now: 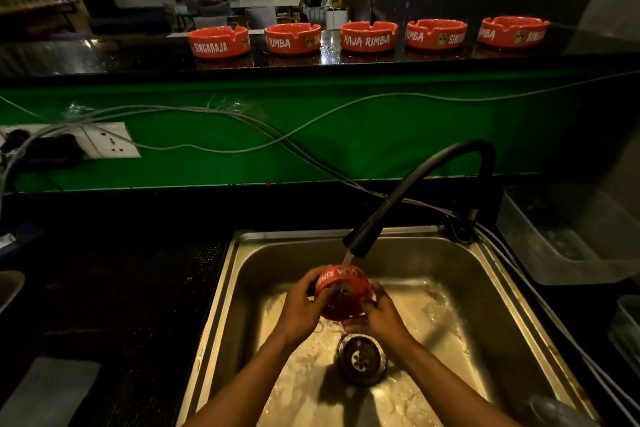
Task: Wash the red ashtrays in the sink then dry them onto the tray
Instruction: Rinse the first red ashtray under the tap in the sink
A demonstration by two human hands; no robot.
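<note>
So both hands are wrapped around one red ashtray (343, 291) held tilted over the sink (460, 291), right under the black faucet (415, 191) with water running onto it. The left hand (301, 308) grips its left edge, the right hand (379, 314) curls round the lower right side, and the ashtray's underside faces us. It sits just above the drain (361, 359), with open basin all around, more to the right than the left.

Five more red ashtrays (367, 36) stand in a row on the raised table (104, 59) behind the green wall (398, 135), spaced apart near the front edge. Loose cables (242, 149) droop across that wall from the socket (110, 140).

The dark table (121, 288) left of the sink is hard to read. A clear tub (568, 236) on the right is cut off at the frame edge, and I can't tell what's in it.
</note>
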